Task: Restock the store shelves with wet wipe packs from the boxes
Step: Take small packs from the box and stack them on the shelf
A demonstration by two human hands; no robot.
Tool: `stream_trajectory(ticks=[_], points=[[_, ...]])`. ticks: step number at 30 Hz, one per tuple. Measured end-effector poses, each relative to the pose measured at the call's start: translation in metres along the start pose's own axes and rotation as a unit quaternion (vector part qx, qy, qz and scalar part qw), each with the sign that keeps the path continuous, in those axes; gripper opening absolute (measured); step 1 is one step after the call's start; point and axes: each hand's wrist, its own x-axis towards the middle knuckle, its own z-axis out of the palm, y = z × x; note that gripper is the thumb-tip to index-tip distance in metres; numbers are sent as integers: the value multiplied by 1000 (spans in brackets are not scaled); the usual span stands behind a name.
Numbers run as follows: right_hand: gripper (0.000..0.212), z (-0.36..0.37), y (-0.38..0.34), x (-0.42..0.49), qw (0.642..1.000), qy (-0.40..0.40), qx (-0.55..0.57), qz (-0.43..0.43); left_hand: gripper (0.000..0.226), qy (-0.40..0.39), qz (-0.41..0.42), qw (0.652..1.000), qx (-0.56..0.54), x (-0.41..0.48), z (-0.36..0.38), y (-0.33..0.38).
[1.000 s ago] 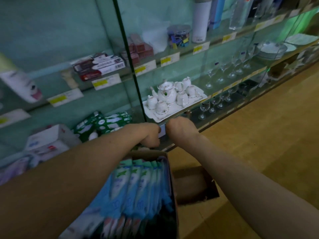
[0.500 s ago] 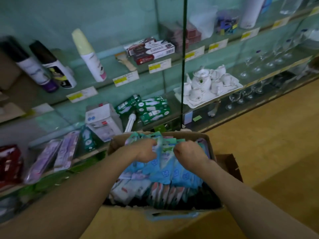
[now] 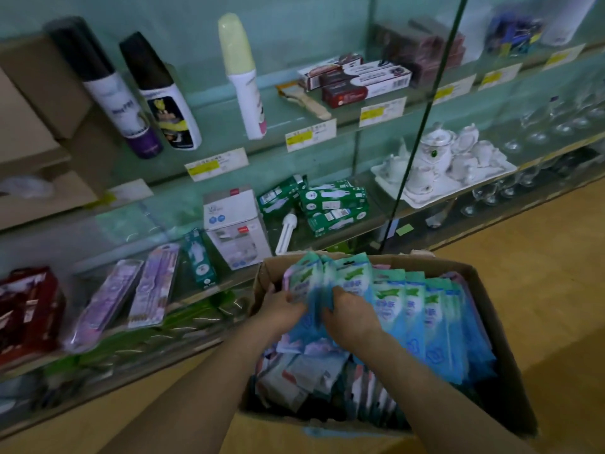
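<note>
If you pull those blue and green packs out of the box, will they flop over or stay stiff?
Probably floppy: the wet wipe packs are thin soft pouches, and the bunch gripped by the left hand and right hand splays unevenly. Their glossy film looks slippery, so some might slide out.

Views on my feed: one. Head camera, wide-angle, worn by the person.
Position: above the cardboard box (image 3: 465,268) of wet wipe packs (image 3: 389,299), near; forearms enter from the bottom edge, left hand (image 3: 281,306) and right hand (image 3: 350,312) lie just below centre.
Facing: forward and down, toward the glass shelves (image 3: 137,221), which slant across the upper frame. Wooden floor (image 3: 540,257) takes the right side.
Edges bow; I read fine print as blurred.
</note>
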Motion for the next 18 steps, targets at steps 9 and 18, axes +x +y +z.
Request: stream_trajectory(ticks=[9,18], points=[[70,23,-14,11,988,-33,131,72,49,-56,-36,995,-72,17,-2,-1],[66,10,-16,-3,970,18,228,78,54,-42,-46,991,-116,12,-17,1]])
